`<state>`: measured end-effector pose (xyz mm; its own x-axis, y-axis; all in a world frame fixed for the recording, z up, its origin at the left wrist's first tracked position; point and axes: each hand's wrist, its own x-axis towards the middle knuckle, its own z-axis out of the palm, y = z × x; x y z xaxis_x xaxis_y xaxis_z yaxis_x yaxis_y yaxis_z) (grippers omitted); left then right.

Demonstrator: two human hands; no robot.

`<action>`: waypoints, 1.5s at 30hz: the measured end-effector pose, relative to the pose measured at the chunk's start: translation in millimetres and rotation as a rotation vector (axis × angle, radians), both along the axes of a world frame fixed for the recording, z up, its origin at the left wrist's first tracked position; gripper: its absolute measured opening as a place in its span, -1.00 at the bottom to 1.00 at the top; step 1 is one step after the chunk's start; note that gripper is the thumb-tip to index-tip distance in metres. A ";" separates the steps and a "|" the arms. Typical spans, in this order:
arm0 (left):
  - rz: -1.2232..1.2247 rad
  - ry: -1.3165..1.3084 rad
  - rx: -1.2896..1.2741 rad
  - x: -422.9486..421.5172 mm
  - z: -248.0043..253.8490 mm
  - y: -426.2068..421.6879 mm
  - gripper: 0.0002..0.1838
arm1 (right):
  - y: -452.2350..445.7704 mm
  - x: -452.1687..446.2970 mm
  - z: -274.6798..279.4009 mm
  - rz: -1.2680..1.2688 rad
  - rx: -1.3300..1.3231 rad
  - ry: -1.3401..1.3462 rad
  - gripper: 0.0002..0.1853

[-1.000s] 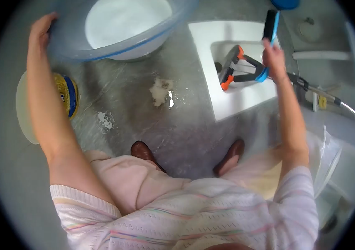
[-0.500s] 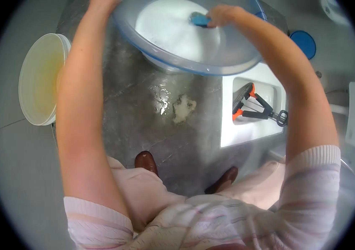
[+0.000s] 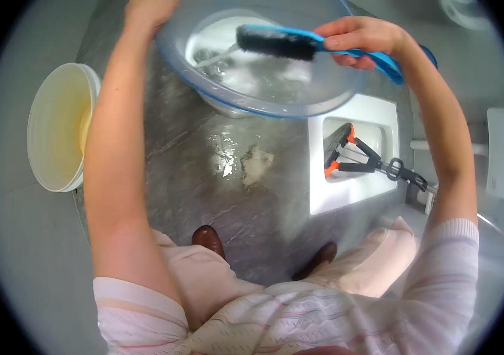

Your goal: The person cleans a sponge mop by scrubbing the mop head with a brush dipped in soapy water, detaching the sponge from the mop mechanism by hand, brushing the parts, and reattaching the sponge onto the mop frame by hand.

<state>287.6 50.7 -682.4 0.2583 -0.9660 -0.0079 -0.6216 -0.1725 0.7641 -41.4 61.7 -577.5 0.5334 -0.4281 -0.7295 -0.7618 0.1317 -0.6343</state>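
Note:
My right hand (image 3: 361, 38) is closed around the blue handle of a scrubbing brush (image 3: 278, 42) with dark, wet bristles. The brush is above a large clear basin (image 3: 275, 109) with a blue-tinted rim. Inside the basin, patches of white foam (image 3: 243, 80) lie on the water, and a pale streak of water trails below the brush head. At the basin's left rim, my left hand (image 3: 152, 13) grips the edge; the top of the picture cuts off part of its fingers.
A white bucket (image 3: 34, 139) with yellowish insides stands at the left. To the right, a mop with a black and orange head (image 3: 352, 151) rests in a white floor basin (image 3: 320, 198). The grey floor (image 3: 193, 195) has a wet patch and foam (image 3: 258, 165) near my brown shoes.
My right hand has lifted the brush out of the foam and moved right, bringing its bristles and handle into view. The foam has broken up, exposing water. My left hand stays at the rim.

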 end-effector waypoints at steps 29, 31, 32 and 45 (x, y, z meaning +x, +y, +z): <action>-0.733 -0.303 -0.986 -272.5 114.3 117.9 -0.82 | 303.5 -393.3 -134.9 -1.036 -0.309 0.425 -0.67; -0.829 -0.299 -1.021 -284.8 106.8 125.8 -0.84 | 304.4 -403.3 -126.4 -1.159 -0.287 0.320 -0.65; -0.853 -0.339 -1.003 -289.2 104.2 127.9 -0.82 | 304.9 -402.7 -123.7 -1.225 -0.323 0.267 -0.64; -1.414 -0.487 -0.442 -422.2 -22.7 189.4 -0.81 | 269.3 -346.5 -86.9 -1.103 -0.589 -0.131 -0.63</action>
<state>-134.6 240.1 -705.1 -0.9366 -0.3198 0.1431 -0.2721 0.9212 0.2780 -387.9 331.0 -664.4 -0.2618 -0.9336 -0.2447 -0.3539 0.3287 -0.8756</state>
